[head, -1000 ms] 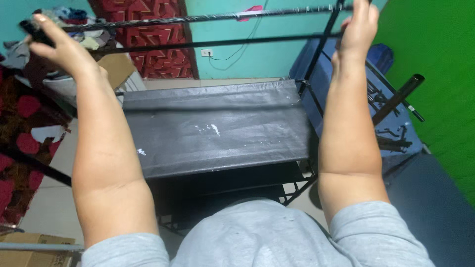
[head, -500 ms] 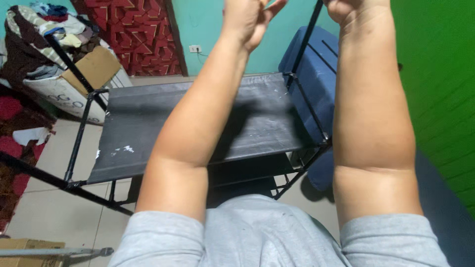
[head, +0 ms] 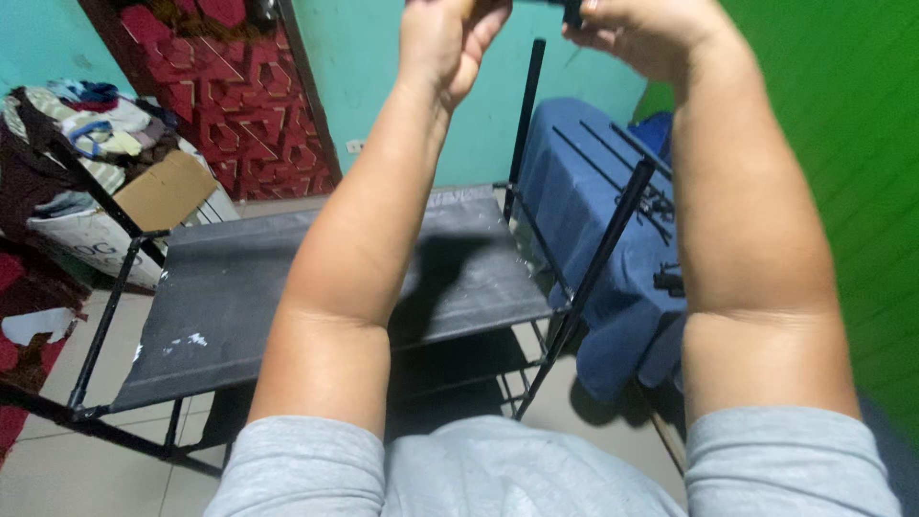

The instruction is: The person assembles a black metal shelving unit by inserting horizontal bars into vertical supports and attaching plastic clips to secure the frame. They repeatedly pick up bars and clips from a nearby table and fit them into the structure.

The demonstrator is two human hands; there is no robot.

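Both my arms are raised in front of a black metal rack with a grey fabric shelf. My left hand is at the top edge, fingers curled into a fist; the frame edge hides whether it holds anything. My right hand is close beside it, its fingertips pinched on a small black piece that is partly cut off at the top. Just below the hands ends a black upright tube of the rack.
A table under a blue cloth stands right of the rack with loose black rods on it. A green wall is on the right. At the left are a cardboard box, piled clothes and a red patterned door.
My left hand has come from the rack's far left bar across to the middle, next to my right hand. The view has turned left and tilted.
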